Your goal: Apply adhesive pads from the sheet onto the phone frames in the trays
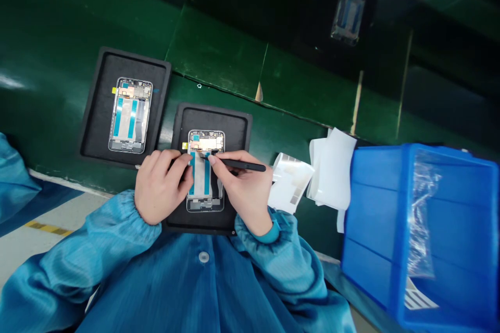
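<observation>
An opened phone (pixel 202 177) lies in a black tray (pixel 238 119) in front of me, its circuit board at the top and two blue strips below. My right hand (pixel 250 187) grips black tweezers (pixel 244 165), whose tip points left over the phone just below the board. My left hand (pixel 162 182) rests at the phone's left edge with curled fingers, its fingertips touching the frame; whether it pinches anything is hidden. A small yellow tab (pixel 185 145) sticks out at the phone's upper left.
Left of me, a second black tray (pixel 91 114) holds another opened phone (pixel 130 114). To the right lie a sticker sheet (pixel 291 179), white sheets (pixel 332 166) and a blue bin (pixel 375 208) with clear plastic inside. Another phone (pixel 349 14) lies across the green table (pixel 226 47). A blue sleeve (pixel 15 182) shows far left.
</observation>
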Tool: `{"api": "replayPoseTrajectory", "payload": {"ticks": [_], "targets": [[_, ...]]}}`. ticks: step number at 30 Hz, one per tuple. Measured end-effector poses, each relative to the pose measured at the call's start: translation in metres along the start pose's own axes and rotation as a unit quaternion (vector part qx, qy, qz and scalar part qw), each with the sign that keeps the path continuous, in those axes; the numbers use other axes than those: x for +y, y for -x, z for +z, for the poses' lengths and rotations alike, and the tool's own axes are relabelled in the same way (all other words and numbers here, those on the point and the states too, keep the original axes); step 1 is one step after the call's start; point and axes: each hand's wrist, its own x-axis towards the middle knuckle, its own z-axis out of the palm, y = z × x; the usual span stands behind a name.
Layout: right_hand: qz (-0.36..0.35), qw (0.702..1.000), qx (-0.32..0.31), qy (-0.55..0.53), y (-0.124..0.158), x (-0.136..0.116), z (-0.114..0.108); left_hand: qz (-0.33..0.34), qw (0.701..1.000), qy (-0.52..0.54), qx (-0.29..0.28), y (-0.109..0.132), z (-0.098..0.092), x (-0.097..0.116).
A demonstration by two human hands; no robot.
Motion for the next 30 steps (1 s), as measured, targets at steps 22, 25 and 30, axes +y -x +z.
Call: {"api": "replayPoseTrajectory", "payload": {"ticks": [22, 25, 30], "targets": [[0.012, 1.0, -0.001, 0.006, 0.0001, -0.0001, -0.0005, -0.005, 1.0, -0.003, -0.006, 0.0006, -0.0007, 0.0001], [0.017, 1.0, -0.003, -0.019, -0.0001, -0.0014, -0.001, 0.0, 1.0, -0.007, -0.002, 0.0003, -0.0008, 0.0002], [0.019, 0.999, -0.003, -0.033, -0.0008, -0.0032, -0.0004, 0.003, 1.0, -0.009, 0.001, -0.0002, -0.0007, 0.0004]]}}
